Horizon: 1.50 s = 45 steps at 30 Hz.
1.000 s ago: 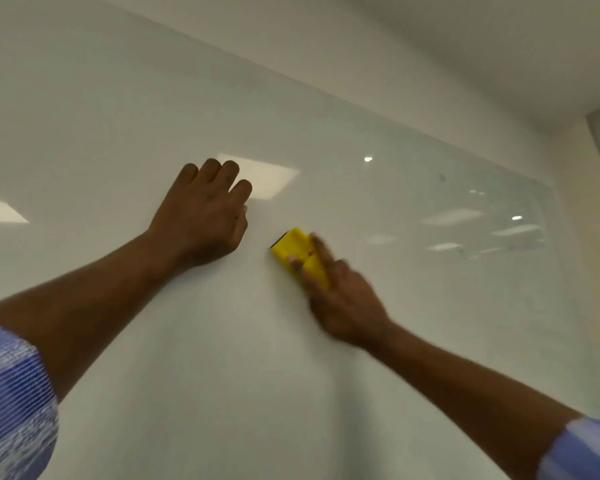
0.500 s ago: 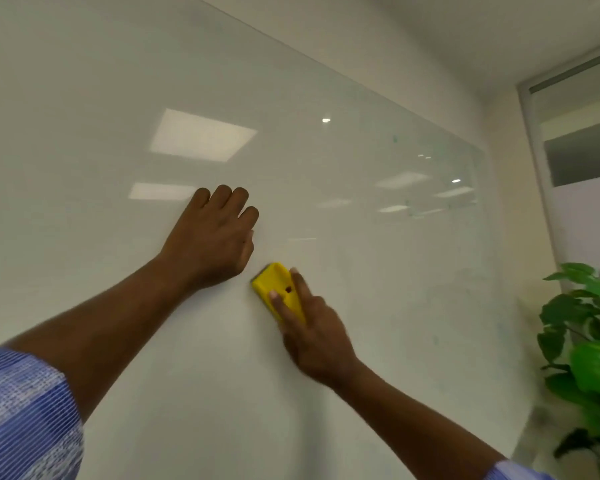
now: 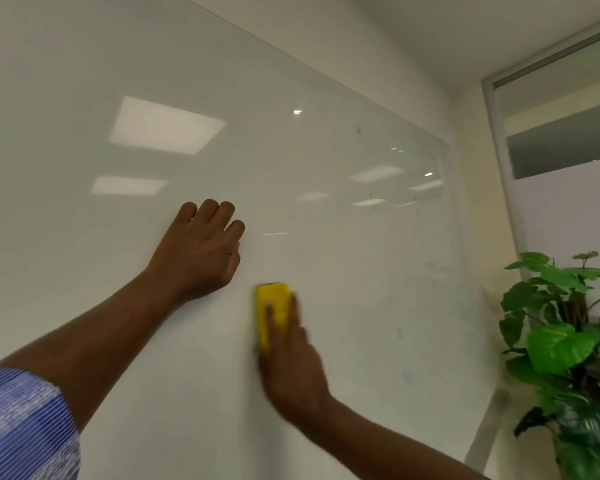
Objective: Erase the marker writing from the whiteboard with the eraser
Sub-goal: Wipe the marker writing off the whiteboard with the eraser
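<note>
**A:** Where is the eraser, and what does it look like?

**B:** It is a small yellow block, upright, pressed flat against the whiteboard. A dark edge shows at its top. It looks slightly blurred, so fine detail is lost. The right hand is closed around it from below, fingers laid up its back.

**A:** And the other hand?

**B:** The left hand is just up and left of the eraser, not touching it. It rests on the board, fingers bent at the knuckles, holding nothing. Whether the palm lies flat I cannot tell.

**A:** How much of the writing is gone?

**B:** Around the eraser, and everywhere left of it, the board reads as clean white, with only ceiling-light reflections. I judge that part done. Right of the eraser, faint teal specks and smudges remain, scattered high and low toward the board's far end. One small teal mark sits well above and right of the eraser. No readable words show anywhere.

**A:** So what is left?

**B:** By my judgement, mostly leftover residue to the eraser's right; the job looks well along but not finished.

**A:** Anything beyond the board?

**B:** Far right of the eraser, past the board's end, stands a leafy green plant, with a window above it
</note>
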Available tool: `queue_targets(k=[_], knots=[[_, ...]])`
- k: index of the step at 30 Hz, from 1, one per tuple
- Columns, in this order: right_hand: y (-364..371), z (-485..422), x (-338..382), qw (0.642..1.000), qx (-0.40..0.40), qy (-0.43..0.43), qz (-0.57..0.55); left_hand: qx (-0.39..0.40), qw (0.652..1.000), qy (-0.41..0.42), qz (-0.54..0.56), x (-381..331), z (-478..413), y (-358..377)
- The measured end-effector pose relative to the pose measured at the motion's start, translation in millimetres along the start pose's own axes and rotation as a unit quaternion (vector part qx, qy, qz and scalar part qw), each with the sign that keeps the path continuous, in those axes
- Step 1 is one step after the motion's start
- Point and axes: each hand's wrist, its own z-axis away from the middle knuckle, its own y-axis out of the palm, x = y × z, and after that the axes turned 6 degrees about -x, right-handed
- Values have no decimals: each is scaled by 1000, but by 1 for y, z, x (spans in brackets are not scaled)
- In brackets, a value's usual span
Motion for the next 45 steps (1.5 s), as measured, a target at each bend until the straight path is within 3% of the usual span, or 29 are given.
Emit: queue_targets(k=[2,3,6,8,11,13,15,17,19,21,24,26,28,30,32,34,35,37,40,42,45], knots=[[-4,9,-8,977,28,-210,33,8,1000,-2,3,-12,-10,9],[-5,8,-17,959,43,-276,47,12,1000,0,2,-14,-11,13],[-15,-24,-79,929,52,-352,102,6,1000,4,-8,-21,-20,24],[-23,-53,-123,952,30,-287,104,0,1000,3,-12,-25,-29,29],[-24,-81,-173,990,-10,-51,130,-3,1000,1,-29,-31,-40,37],[-22,-101,-186,980,-12,151,126,-2,999,-2,-34,-36,-49,43],[-22,-130,-184,945,-40,311,91,-6,999,-5,-39,-41,-59,51],[-21,-152,-174,936,-48,344,58,-8,999,-14,-45,-47,-71,59],[-17,-155,-159,968,-35,248,30,-4,999,-21,-49,-53,-83,66],[-16,-141,-152,996,-52,67,41,1,998,-24,-54,-58,-97,72],[-21,-145,-188,974,-78,-197,78,0,997,-34,-65,-60,-122,80],[-32,-169,-230,957,-64,-264,106,-15,997,-36,-72,-58,-138,84],[-42,-196,-268,971,-70,-179,140,-39,996,-33,-79,-54,-155,88],[-49,-221,-283,987,-74,-7,140,-64,994,-27,-86,-49,-171,90],[-54,-240,-274,981,-84,158,80,-78,992,-25,-91,-46,-184,93],[-58,-239,-243,979,-66,191,32,-84,992,-25,-91,-45,-197,96],[-52,-229,-223,987,-58,150,25,-86,992,-24,-90,-43,-203,99],[-35,-188,-181,993,-97,-42,47,-96,992,-23,-82,-40,-217,99],[-8,-125,-151,941,-109,-313,74,-124,989,-28,-72,-30,-231,104],[-5,-124,-162,904,-101,-407,80,-138,987,-29,-77,-27,-233,109],[-16,-176,-210,899,-93,-421,84,-141,985,-3,-97,-29,-232,118]])
